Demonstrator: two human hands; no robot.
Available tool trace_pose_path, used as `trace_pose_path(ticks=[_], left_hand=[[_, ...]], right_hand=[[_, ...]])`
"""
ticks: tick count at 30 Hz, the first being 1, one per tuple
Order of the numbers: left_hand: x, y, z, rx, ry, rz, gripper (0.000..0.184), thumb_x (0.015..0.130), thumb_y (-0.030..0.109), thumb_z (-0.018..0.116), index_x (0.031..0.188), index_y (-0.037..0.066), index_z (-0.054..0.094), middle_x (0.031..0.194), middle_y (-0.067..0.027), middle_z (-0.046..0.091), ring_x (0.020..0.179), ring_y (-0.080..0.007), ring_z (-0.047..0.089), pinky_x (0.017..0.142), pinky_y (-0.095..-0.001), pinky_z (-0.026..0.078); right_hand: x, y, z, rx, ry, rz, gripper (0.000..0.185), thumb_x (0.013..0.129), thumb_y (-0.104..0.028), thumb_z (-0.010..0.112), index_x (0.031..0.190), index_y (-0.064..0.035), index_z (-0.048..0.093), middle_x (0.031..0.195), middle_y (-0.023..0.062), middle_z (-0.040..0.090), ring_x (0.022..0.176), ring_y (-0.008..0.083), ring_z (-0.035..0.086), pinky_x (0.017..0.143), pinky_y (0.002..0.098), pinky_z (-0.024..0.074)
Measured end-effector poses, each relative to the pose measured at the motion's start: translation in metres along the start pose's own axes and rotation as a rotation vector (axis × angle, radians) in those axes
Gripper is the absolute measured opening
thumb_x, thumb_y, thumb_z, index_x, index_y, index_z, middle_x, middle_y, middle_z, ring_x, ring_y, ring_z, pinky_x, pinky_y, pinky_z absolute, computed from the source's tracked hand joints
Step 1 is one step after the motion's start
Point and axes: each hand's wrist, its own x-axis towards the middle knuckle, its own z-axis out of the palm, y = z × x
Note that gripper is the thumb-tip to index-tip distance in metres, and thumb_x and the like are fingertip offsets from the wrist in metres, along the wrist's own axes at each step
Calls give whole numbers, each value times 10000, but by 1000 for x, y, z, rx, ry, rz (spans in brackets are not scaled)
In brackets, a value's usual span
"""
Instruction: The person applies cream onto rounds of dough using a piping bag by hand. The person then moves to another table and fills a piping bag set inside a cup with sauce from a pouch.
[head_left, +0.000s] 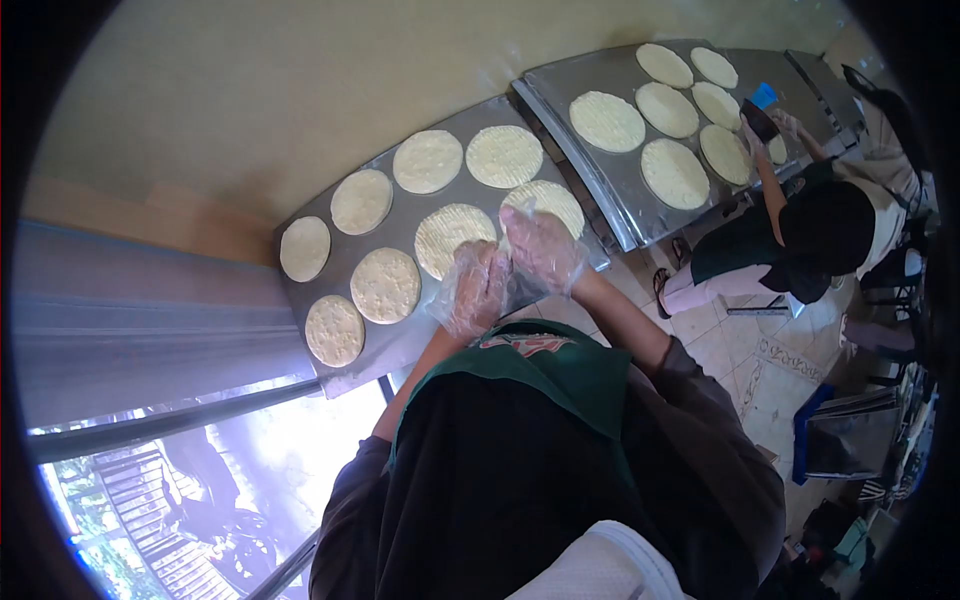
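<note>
Both of my hands wear clear plastic gloves and meet just in front of my green apron, over the near edge of a metal table (385, 345). My left hand (478, 288) has its fingers bent in, beside a round flat dough (452, 240). Close against it, my right hand (543, 245) has curled fingers and partly covers another dough round (557, 205). Whatever lies between the fingers is too small to make out. More dough rounds, such as a dimpled one (385, 286), lie in two rows on the metal top.
A second metal table (560, 85) at the right carries several dough rounds (675, 173). A co-worker (825, 225) leans over it, holding a dark container (760, 121) near a blue cup (764, 95). A bright window (230, 480) is at lower left.
</note>
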Motion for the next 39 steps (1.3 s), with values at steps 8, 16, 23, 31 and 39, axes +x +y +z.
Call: trace_pose_path(ticks=[8, 16, 23, 31, 39], left_hand=[[25, 49, 10, 181, 18, 205, 375, 909, 308, 207, 810, 111, 511, 729, -45, 513, 826, -246, 492, 873, -427, 211], [21, 56, 24, 79, 61, 74, 314, 931, 273, 241, 855, 59, 458, 686, -56, 470, 647, -198, 465, 743, -338, 328], [21, 34, 44, -778, 8, -209, 449, 927, 433, 235, 1007, 24, 404, 690, -18, 410, 595, -93, 359, 548, -231, 340], [20, 18, 62, -701, 115, -183, 730, 827, 637, 240, 1277, 63, 261, 717, -9, 424, 638, -87, 367, 577, -214, 342], [33, 10, 48, -298, -59, -280, 510, 904, 470, 291, 1060, 14, 458, 665, -64, 473, 621, -155, 453, 601, -293, 390]], right_hand=[[-21, -72, -50, 744, -22, 207, 331, 800, -349, 600, 618, -156, 402, 511, -59, 333, 409, 54, 301, 387, 203, 202], [-28, -81, -87, 486, -73, -5, 347, 829, -405, 535, 767, -63, 528, 584, 17, 484, 452, 71, 407, 406, 201, 310], [-16, -19, -93, -431, 411, -370, 481, 809, -431, 520, 963, 21, 575, 683, 109, 594, 591, 202, 550, 628, 329, 446], [-12, 15, -52, -83, 11, -64, 246, 795, -225, 574, 718, 8, 587, 659, 94, 596, 602, 163, 554, 589, 306, 433], [6, -10, -99, -187, 97, -209, 229, 824, -189, 515, 695, -9, 570, 606, 57, 542, 573, 117, 504, 546, 262, 404]])
